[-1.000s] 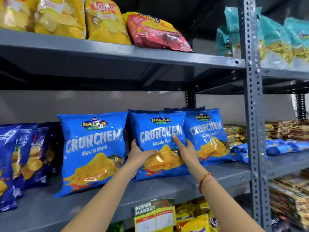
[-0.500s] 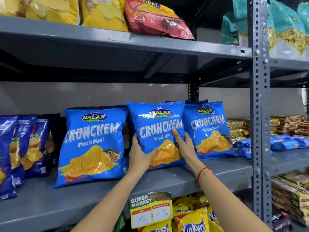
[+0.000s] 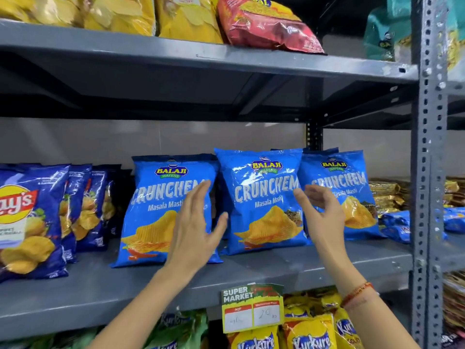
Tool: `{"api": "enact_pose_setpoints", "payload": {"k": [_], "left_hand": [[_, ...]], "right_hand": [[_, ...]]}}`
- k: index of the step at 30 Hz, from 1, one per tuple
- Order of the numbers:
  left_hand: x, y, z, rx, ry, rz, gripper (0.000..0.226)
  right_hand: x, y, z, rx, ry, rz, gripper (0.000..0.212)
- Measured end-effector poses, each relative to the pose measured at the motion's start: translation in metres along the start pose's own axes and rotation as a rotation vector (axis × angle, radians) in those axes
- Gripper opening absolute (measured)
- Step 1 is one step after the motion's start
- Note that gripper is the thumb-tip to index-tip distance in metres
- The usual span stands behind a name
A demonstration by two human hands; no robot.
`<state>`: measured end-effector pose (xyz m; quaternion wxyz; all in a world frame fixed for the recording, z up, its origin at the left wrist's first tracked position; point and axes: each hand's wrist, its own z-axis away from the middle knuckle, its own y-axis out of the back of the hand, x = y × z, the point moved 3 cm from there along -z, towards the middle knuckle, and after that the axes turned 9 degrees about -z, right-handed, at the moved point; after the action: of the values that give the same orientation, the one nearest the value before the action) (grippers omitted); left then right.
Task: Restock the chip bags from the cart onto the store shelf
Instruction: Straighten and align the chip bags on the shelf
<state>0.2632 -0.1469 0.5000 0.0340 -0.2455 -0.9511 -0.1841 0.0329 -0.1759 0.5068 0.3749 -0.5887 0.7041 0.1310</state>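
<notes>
Now I am holding my left hand (image 3: 193,230) and right hand (image 3: 320,212) off the middle bag (image 3: 264,202) on the shelf (image 3: 327,263), fingers spread, gripping nothing.

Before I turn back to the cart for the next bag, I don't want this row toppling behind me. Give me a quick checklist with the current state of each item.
1. Both hands free: ok. Left hand and right hand are open and hold nothing.
2. Middle Crunchem bag upright on the grey shelf: ok.
3. Left Crunchem bag upright: ok, leaning back slightly.
4. Right Crunchem bag facing front: ok, partly behind the middle bag.
5. Room for another bag in front: ok, bare shelf along the front edge.
6. Bags left in the cart: cannot tell, cart out of view.
</notes>
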Motion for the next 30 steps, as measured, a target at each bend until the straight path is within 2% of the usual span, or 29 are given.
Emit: {"api": "enact_pose_setpoints", "payload": {"k": [2,4,6,8,10,13,16,23,30], "left_hand": [[-0.023,0.015,-0.006,0.069,0.077,-0.015,0.060],[-0.050,0.031,-0.012,0.157,0.179,-0.017,0.054],[-0.077,0.044,-0.018,0.220,0.289,-0.034,0.053],[-0.104,0.049,-0.022,0.203,0.480,0.014,0.057],[-0.124,0.049,-0.025,0.104,0.713,0.153,0.064],[-0.136,0.043,-0.029,-0.033,0.912,0.372,0.067],[-0.140,0.042,-0.028,-0.035,0.932,0.474,0.061],[-0.137,0.045,-0.019,0.148,0.767,0.567,0.049],[-0.124,0.038,-0.008,0.143,0.695,0.531,0.049]], "right_hand": [[-0.008,-0.016,0.014,-0.114,-0.012,-0.013,0.029],[-0.014,-0.040,0.031,-0.273,-0.032,0.024,0.032],[-0.014,-0.072,0.049,-0.455,-0.075,0.092,0.049],[-0.009,-0.105,0.062,-0.582,-0.119,0.146,0.072],[0.000,-0.134,0.066,-0.591,-0.186,0.147,0.088],[0.013,-0.169,0.060,-0.495,-0.337,0.025,0.090],[0.022,-0.194,0.055,-0.431,-0.368,-0.067,0.079],[0.023,-0.203,0.053,-0.413,-0.273,-0.209,0.065],[0.032,-0.193,0.055,-0.407,-0.257,-0.207,0.063]]}}
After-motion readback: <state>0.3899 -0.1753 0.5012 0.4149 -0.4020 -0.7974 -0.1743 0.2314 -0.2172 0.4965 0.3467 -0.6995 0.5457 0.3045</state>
